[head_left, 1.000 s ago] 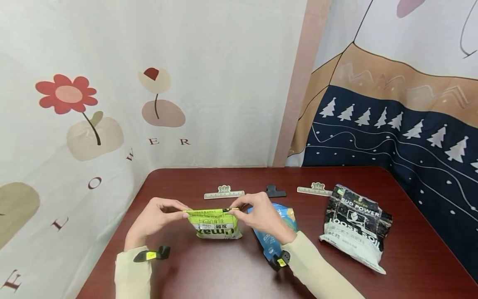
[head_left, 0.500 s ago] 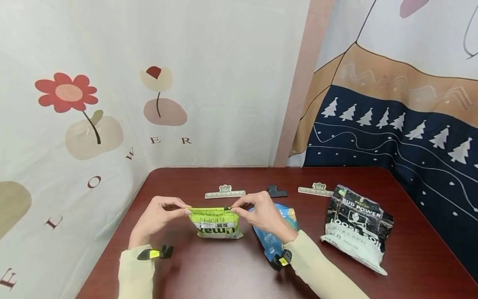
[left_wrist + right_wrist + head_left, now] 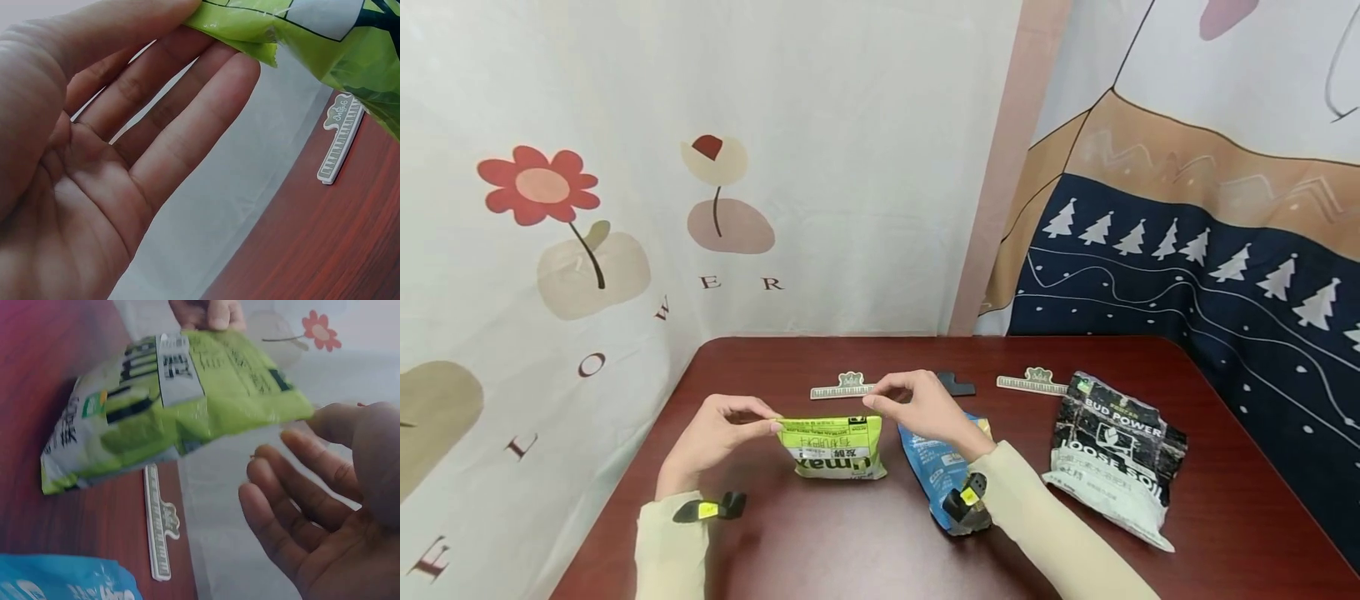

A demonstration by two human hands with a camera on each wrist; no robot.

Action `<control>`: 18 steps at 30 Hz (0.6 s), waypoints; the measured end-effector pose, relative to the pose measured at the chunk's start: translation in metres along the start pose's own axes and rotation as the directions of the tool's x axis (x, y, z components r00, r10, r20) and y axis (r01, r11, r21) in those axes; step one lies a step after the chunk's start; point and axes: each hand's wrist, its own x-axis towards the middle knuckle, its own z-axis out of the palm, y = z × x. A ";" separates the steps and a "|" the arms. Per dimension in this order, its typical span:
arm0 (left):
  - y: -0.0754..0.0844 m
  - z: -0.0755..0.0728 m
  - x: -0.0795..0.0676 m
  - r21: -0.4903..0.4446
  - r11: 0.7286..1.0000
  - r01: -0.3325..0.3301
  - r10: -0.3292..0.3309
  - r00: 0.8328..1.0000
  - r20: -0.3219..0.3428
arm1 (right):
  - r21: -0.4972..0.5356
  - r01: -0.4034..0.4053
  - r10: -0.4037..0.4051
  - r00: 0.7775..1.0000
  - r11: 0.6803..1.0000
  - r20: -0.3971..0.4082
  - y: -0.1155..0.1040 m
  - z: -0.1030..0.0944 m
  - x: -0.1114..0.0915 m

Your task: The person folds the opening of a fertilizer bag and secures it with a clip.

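A lime-green plastic bag [image 3: 833, 450] with its print upside down stands on the table, top edge raised. My left hand [image 3: 718, 435] pinches the left end of that edge between thumb and fingers; the left wrist view shows the other fingers [image 3: 178, 128] spread behind the plastic. Just above the bag's right corner is my right hand [image 3: 925, 412], holding nothing, its thumb and index finger apart from the bag. In the right wrist view its fingers [image 3: 294, 512] are loosely bent beside the green edge. A ruler-shaped clip [image 3: 838, 392] lies behind, partly covered by the right fingertips.
Under my right forearm lies a blue bag [image 3: 936, 471]. To the right rests a black and white bag [image 3: 1116, 450]. Along the back of the dark red table [image 3: 760, 371] are a black clip [image 3: 957, 385] and another ruler clip [image 3: 1032, 382]. Printed curtains hang behind.
My right hand has let go of the green bag's right corner and risen slightly backward. The left hand keeps its pinch, and the bag stays in place.
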 end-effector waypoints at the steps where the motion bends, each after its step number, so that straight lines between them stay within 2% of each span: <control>1: 0.000 0.000 0.000 -0.001 1.000 0.001 -0.001 1.000 0.003 | -0.006 -0.011 0.011 1.000 1.000 0.004 0.001 -0.001 0.002; 10: -0.002 0.000 -0.001 -0.008 1.000 0.003 -0.003 1.000 0.004 | -0.153 -0.027 0.034 0.999 0.988 0.039 0.014 0.003 0.027; 18: -0.001 0.001 0.000 -0.002 1.000 -0.007 0.007 1.000 0.008 | -0.365 0.010 0.022 0.996 0.931 0.084 0.025 0.012 0.055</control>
